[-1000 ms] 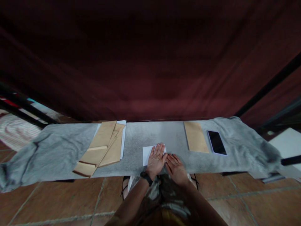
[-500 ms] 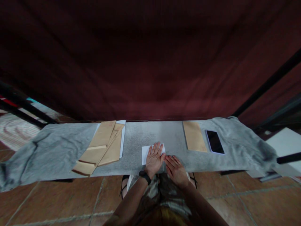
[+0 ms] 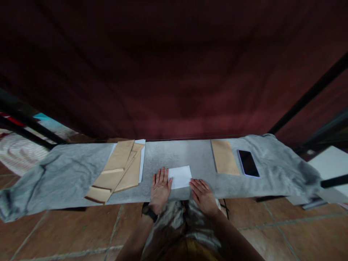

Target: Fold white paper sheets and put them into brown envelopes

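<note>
A folded sheet of white paper (image 3: 179, 177) lies flat on the grey cloth in front of me. My left hand (image 3: 160, 188) rests palm down over its left edge, fingers stretched out, with a dark watch on the wrist. At the paper's lower right corner, the fingertips of my right hand (image 3: 202, 195) touch the edge; that hand lies flat too, fingers extended. Neither hand grips anything.
Several brown envelopes (image 3: 127, 177) overlap on white sheets (image 3: 141, 163) to the left. One brown envelope (image 3: 225, 157) lies to the right, beside a phone (image 3: 248, 164). The grey cloth (image 3: 73, 174) covers a narrow bench; a dark red curtain (image 3: 185, 90) hangs behind it.
My left hand has slid left across the paper, from its middle to its left edge, uncovering most of it. My right hand has stayed at the right corner.
</note>
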Demonstrator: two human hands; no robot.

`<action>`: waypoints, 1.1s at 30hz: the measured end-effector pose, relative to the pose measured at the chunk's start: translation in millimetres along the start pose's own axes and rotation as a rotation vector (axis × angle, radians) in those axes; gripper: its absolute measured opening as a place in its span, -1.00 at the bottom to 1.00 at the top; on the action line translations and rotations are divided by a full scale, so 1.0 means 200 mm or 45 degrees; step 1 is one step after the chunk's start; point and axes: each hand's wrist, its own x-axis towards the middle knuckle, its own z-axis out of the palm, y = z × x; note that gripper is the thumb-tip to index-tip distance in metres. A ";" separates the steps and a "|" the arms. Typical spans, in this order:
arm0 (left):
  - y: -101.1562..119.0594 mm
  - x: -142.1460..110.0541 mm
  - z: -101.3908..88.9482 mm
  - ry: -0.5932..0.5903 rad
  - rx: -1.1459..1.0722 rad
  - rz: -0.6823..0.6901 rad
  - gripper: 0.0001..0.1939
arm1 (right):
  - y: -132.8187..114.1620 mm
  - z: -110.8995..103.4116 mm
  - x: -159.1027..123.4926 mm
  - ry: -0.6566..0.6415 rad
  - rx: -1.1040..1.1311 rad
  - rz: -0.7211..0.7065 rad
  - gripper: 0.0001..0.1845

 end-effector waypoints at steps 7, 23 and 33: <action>0.23 0.04 0.01 -0.070 -0.128 0.202 -0.44 | 0.00 0.01 0.00 -0.002 0.035 0.003 -0.52; 0.34 0.13 0.09 -0.166 -0.085 0.237 -0.46 | 0.00 0.01 0.00 0.046 0.041 0.002 -0.50; 0.13 -0.01 0.02 -0.069 0.060 0.151 -0.39 | 0.00 0.01 0.01 0.057 0.129 0.046 -0.53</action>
